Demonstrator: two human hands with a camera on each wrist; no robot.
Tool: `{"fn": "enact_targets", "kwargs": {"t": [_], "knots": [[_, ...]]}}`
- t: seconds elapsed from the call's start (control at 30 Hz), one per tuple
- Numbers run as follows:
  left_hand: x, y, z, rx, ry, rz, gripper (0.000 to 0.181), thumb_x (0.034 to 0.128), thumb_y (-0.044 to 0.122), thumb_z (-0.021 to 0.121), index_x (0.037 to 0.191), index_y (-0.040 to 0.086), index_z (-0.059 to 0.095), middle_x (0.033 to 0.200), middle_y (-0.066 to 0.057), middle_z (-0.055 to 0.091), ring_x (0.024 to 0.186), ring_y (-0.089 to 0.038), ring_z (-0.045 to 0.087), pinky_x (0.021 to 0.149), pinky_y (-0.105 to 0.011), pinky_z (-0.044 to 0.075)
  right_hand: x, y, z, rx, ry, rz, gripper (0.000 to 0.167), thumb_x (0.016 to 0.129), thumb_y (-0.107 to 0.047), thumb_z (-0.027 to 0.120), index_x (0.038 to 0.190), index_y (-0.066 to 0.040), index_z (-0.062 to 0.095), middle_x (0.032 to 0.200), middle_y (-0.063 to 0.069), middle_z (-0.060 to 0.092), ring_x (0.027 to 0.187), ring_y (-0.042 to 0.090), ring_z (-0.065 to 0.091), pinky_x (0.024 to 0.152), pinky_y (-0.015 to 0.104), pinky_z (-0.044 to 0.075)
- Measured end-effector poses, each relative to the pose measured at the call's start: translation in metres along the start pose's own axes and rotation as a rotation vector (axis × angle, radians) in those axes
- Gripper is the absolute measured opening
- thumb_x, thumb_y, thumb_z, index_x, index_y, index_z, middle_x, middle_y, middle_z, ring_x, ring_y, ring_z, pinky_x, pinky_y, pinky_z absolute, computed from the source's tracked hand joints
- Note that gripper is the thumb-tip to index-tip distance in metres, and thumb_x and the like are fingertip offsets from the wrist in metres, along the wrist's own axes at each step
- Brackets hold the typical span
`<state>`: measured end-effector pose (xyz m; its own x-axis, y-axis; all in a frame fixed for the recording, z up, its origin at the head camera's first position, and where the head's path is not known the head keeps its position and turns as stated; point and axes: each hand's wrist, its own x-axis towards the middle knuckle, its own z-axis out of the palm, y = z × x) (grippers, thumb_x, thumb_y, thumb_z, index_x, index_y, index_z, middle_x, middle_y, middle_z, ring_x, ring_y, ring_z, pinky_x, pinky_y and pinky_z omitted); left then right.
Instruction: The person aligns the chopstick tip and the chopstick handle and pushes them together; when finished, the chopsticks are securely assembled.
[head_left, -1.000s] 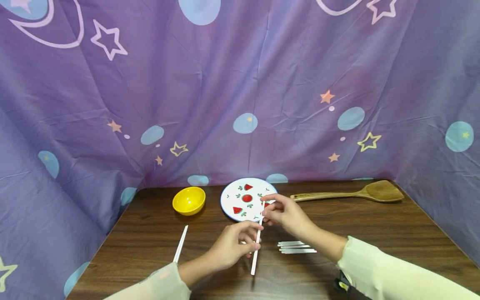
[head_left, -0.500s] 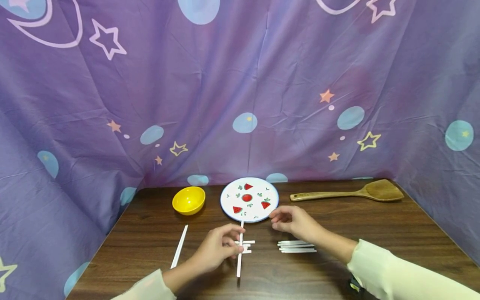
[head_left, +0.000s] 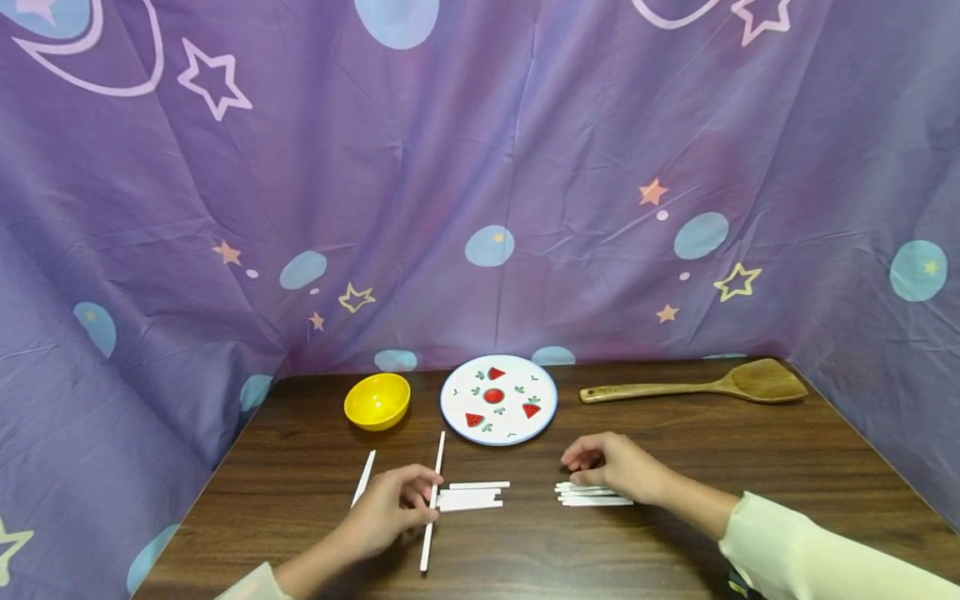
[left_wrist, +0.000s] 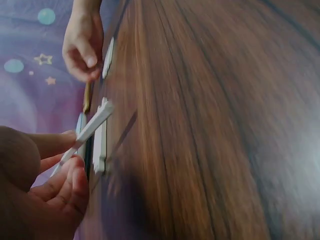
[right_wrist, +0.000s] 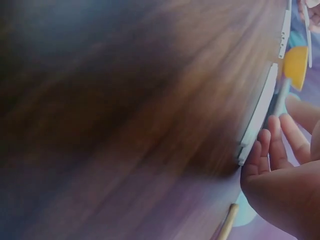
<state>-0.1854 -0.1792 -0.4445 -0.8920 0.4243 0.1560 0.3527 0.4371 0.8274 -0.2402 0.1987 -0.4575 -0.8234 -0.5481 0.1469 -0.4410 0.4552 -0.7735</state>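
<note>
The left hand (head_left: 387, 510) pinches one long white stick (head_left: 430, 533) between thumb and fingers, its far end pointing toward the back. In the left wrist view the held stick (left_wrist: 95, 122) slants above the table. Just right of it, a group of white sticks (head_left: 468, 499) lies side by side on the table. The right hand (head_left: 622, 468), fingers bent and holding nothing visible, hovers at the upper edge of a second group of white sticks (head_left: 596, 502). Whether it touches them cannot be told. Partly behind the left hand lies another white stick or pair (head_left: 363, 477).
A yellow bowl (head_left: 378, 402) stands at the back left, and a white plate with watermelon pictures (head_left: 494, 418) lies to its right. A wooden spatula (head_left: 765, 382) lies at the back right. A purple curtain (head_left: 420, 208) hangs behind the table.
The right hand let go of the long stick and moved down and right to the right-hand sticks. The left hand carried the long stick leftward, uncovering the middle group.
</note>
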Motion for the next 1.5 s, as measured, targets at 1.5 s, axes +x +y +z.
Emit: {"fn": "enact_targets", "kwargs": {"t": [1.5], "knots": [[-0.040, -0.033, -0.065, 0.399, -0.004, -0.032, 0.044, 0.0704, 0.020, 0.094, 0.110, 0.008, 0.078, 0.106, -0.004, 0.051, 0.089, -0.014, 0.052, 0.077, -0.026, 0.046, -0.005, 0.001, -0.001, -0.056, -0.062, -0.021, 0.020, 0.084, -0.017, 0.083, 0.102, -0.011, 0.075, 0.095, -0.003, 0.069, 0.088, 0.010, 0.060, 0.077, 0.026, 0.052]]}}
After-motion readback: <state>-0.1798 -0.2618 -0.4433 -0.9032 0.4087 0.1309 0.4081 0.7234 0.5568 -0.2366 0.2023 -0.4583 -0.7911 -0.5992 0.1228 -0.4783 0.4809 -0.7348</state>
